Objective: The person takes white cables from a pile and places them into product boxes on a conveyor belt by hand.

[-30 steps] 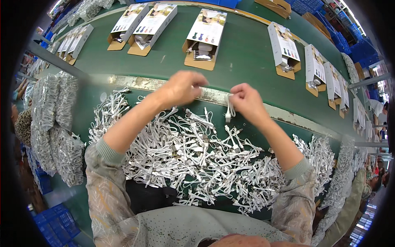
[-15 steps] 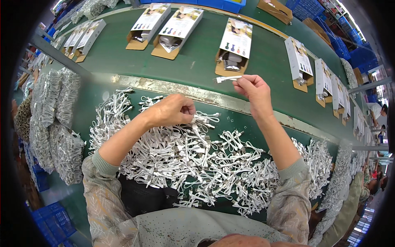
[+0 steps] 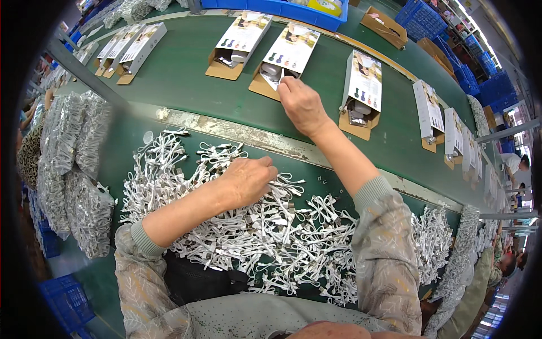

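My right hand (image 3: pixel 304 107) reaches over the green belt to the open lower end of a white printed box (image 3: pixel 293 46). Its fingers are pinched on a white cable (image 3: pixel 282 73), mostly hidden by the hand, at the box's mouth. Grey and white parts show inside that box, above its brown cardboard flap (image 3: pixel 261 86). My left hand (image 3: pixel 248 179) rests low over a wide heap of short bundled white cables (image 3: pixel 243 237). Its fingers are curled closed, and what they hold, if anything, is hidden.
More boxes stand along the belt (image 3: pixel 203 90), such as an open one (image 3: pixel 364 79) to the right. A worn metal rail (image 3: pixel 237 131) divides belt and heap. Bagged cables (image 3: pixel 87 214) are piled at left. A blue crate (image 3: pixel 276 7) sits beyond the belt.
The boxes have shifted right along the belt. My right hand has carried the white cable up and left to a box's mouth. My left hand stays over the heap, slightly lower.
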The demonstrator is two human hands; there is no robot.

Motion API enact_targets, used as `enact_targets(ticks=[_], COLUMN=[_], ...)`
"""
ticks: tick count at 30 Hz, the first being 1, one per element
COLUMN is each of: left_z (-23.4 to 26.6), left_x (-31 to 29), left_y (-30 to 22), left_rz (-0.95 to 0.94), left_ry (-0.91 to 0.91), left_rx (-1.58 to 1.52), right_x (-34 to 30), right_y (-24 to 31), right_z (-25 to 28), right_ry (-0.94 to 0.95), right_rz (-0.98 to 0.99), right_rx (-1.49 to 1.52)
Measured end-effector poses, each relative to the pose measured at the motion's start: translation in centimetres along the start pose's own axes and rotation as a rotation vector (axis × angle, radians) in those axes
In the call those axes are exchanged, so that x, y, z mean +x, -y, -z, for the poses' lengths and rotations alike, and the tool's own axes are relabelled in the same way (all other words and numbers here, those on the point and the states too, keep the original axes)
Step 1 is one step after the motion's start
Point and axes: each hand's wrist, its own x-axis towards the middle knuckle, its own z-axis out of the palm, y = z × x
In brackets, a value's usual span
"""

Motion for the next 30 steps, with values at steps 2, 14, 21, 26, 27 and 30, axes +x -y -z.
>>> enact_targets(ticks=[2,14,21,26,27,30], left_z=[-0.6,3.4,3.9,3.4,3.5,4.3], left_x=[0.0,-0.4,1.0,0.9,1.0,0.5], left_y=[0.2,0.9,0.4,3.5,3.6,4.3], left_rz=[-0.014,0.305,0.356,0.4,0.416,0.452], left_ry=[-0.05,-0.1,-0.192,-0.321,-0.341,-0.397], left_rx=[0.041,-0.594,-0.654,-0.922,-0.918,-0.932], right_x=[-0.4,-7.4,-6.9,-3.1,-3.1,-3.3], right_y=[-1.7,5.2,4.9,4.2,3.5,1.3], right_z=[-1.4,7.6,8.8,6.4,5.4,1.3], right_ry=[0.076,0.352,0.637,0.345,0.287,-0.112], right_rz=[-0.023,-0.815,-1.191,-1.362,-1.396,-1.551], right_rx=[-0.134,1.06,1.316,1.546,1.601,1.835])
